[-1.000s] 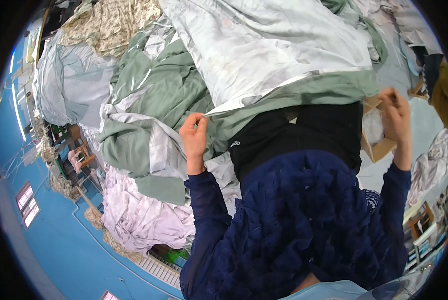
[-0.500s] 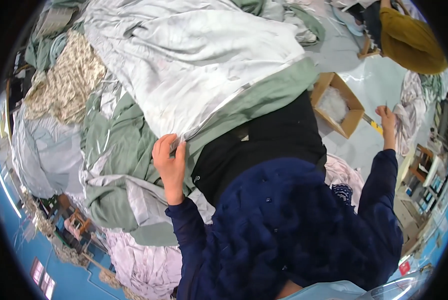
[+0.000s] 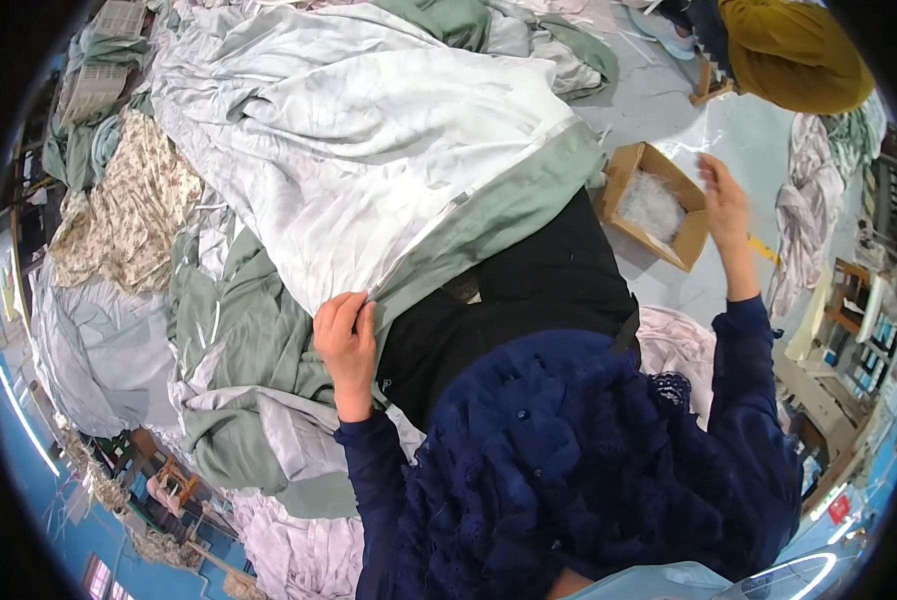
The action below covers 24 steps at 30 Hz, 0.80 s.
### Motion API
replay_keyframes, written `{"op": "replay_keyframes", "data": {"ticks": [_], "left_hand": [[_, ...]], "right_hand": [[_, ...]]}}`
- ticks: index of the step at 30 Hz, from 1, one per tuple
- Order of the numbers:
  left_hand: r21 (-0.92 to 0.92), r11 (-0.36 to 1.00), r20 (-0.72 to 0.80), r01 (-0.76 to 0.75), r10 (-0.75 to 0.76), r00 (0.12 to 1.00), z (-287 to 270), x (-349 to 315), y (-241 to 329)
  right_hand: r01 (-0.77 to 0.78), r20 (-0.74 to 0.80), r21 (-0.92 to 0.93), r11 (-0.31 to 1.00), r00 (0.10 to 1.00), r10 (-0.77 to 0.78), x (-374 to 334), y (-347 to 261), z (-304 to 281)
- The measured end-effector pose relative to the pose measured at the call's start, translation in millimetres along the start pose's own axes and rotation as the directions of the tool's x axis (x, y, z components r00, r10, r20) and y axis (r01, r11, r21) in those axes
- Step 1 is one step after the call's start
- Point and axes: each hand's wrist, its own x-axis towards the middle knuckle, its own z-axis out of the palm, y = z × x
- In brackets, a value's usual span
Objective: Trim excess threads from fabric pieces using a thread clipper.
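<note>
Head view looks down on a big heap of bedding, and the largest piece in it is a wide, crumpled pale grey-white sheet with a sage green border band (image 3: pixel 368 160) that drapes from the top of the picture down toward the person's lap. Under and to the left of it lie folds of sage green fabric (image 3: pixel 258 350), a pale blue-grey sheet (image 3: pixel 98 340) at the far left, and a cream cloth with a small floral print (image 3: pixel 128 210) beside that. A bundle of pale lilac fabric (image 3: pixel 298 550) spills out at the lower edge. The person's dark blue lace sleeves fill the lower middle, above a black garment (image 3: pixel 528 290) across the lap. The left hand (image 3: pixel 346 335) is closed in a pinch on the edge of the pale sheet, right where the green band meets the white, touching the fabric. The right hand (image 3: pixel 725 200) is raised with fingers spread and loose, holding nothing, just beside an open brown cardboard box with white filling (image 3: pixel 658 205) that sits on the grey floor (image 3: pixel 668 100). Beyond the box, at the top right, another person in a mustard yellow garment (image 3: pixel 793 50) is partly in view.
</note>
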Motion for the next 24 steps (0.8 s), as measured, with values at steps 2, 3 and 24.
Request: {"op": "replay_keyframes", "data": {"ticks": [2,3,24], "left_hand": [[-0.068,0.997,-0.002,0.024,-0.024,1.000,4,0,-4],[-0.046,0.998,0.000,0.032,-0.032,0.999,2,1,-4],[-0.140,0.984,0.017,0.107,-0.106,0.994,-3,8,-8]], "right_hand": [[0.064,0.134,0.235,0.970,0.986,-0.097,6,-77,29],[0.196,0.188,0.229,0.954,0.952,-0.241,13,-116,37],[0.500,0.315,0.288,0.817,0.756,-0.574,12,-209,124]]}}
